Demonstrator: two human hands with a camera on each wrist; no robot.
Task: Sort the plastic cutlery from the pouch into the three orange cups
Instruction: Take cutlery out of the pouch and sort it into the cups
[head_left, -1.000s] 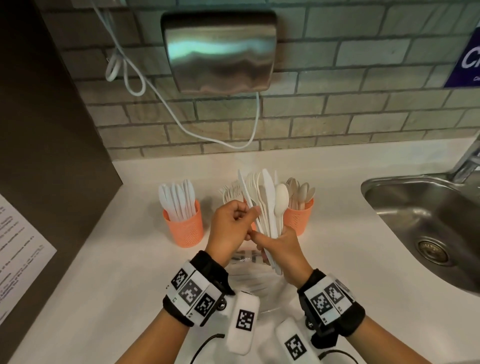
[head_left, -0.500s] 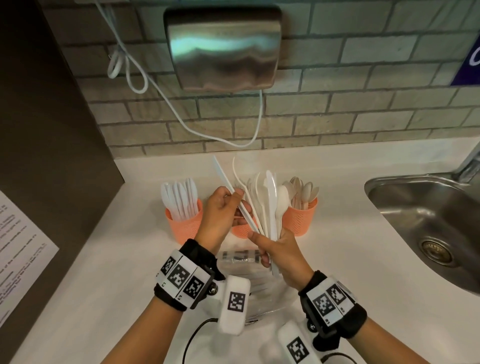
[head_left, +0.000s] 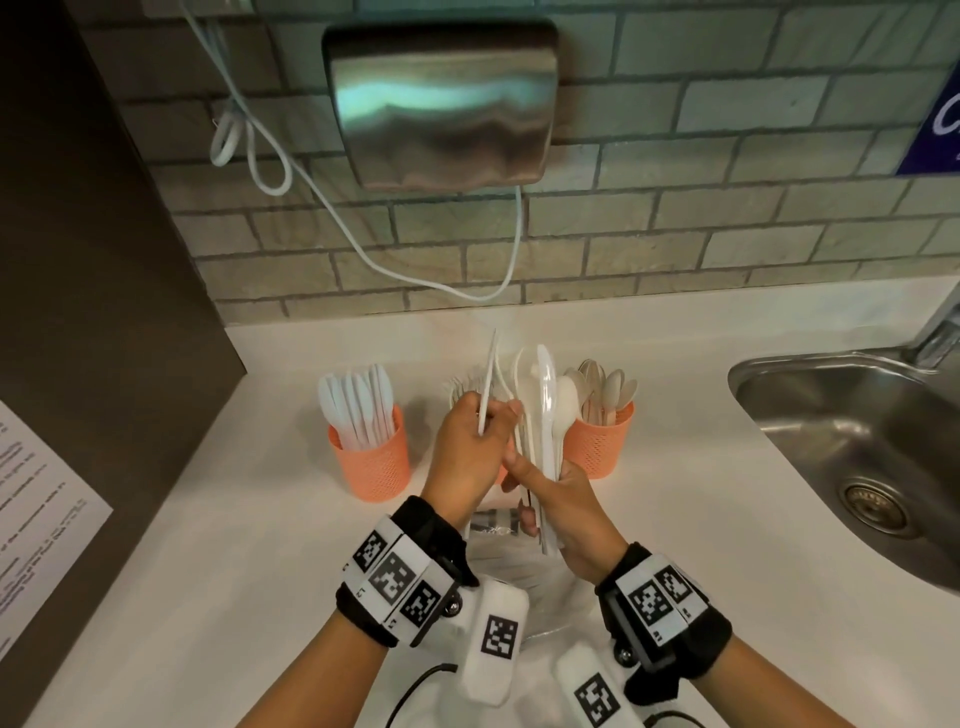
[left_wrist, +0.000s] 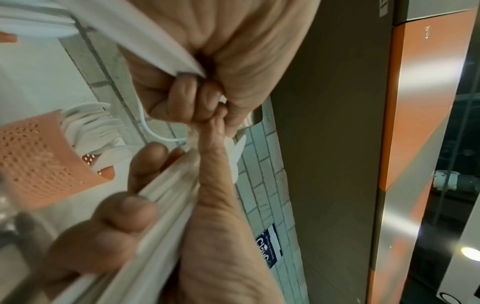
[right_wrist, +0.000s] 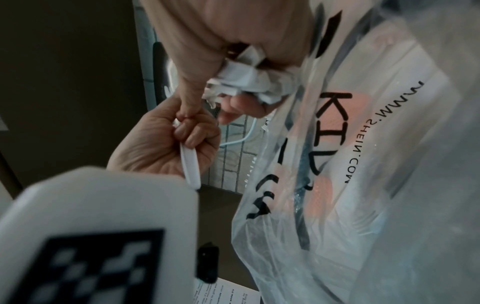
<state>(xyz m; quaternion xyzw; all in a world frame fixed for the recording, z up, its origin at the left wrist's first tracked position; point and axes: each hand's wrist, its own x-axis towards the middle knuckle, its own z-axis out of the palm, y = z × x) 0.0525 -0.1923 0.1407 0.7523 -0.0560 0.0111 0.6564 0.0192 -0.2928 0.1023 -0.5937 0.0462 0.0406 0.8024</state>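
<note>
My left hand (head_left: 485, 421) pinches a single white plastic knife (head_left: 488, 379) and holds it nearly upright, just left of the bundle. The right hand (head_left: 535, 483) grips a bundle of white cutlery (head_left: 543, 410) by the handles, above the clear pouch (head_left: 524, 577). Three orange cups stand behind: the left cup (head_left: 374, 460) holds knives, the right cup (head_left: 600, 441) holds spoons, and the middle one is hidden by my hands, with only fork tips (head_left: 460, 387) showing. In the right wrist view the knife handle (right_wrist: 191, 166) sticks out below the left hand's curled fingers (right_wrist: 187, 131), next to the printed pouch (right_wrist: 363, 164).
A steel sink (head_left: 857, 457) is sunk into the white counter (head_left: 234, 545) at the right. A metal hand dryer (head_left: 441, 104) with a white cable hangs on the brick wall. A dark panel with a printed sheet (head_left: 36, 509) borders the left.
My left hand pulled one knife out of the bundle, swung it out to the left, then brought it back nearly upright. The right hand keeps holding the bundle.
</note>
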